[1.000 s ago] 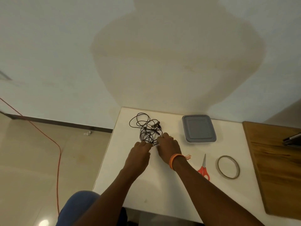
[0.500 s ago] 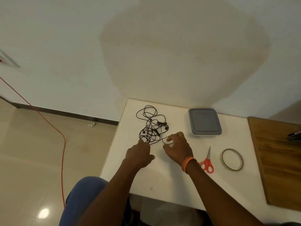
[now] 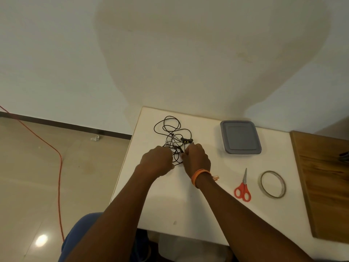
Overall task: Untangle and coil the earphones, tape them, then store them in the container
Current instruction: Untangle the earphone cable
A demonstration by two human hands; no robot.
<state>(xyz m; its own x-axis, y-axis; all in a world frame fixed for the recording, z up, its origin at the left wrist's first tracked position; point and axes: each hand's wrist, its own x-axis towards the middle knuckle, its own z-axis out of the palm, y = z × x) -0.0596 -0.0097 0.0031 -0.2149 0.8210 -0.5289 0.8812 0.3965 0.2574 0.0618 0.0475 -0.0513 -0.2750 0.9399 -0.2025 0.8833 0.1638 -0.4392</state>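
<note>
Right now the left hand and right hand are both pinching the tangled earphones lying on the white table, and pulling slowly, loop by loop, is working best.

The earphones are a black tangled knot of thin cord on the white table, loops spreading toward 12 o'clock. The grey lidded container sits shut at 3 o'clock from them. The tape ring lies flat at 4 o'clock.
</note>
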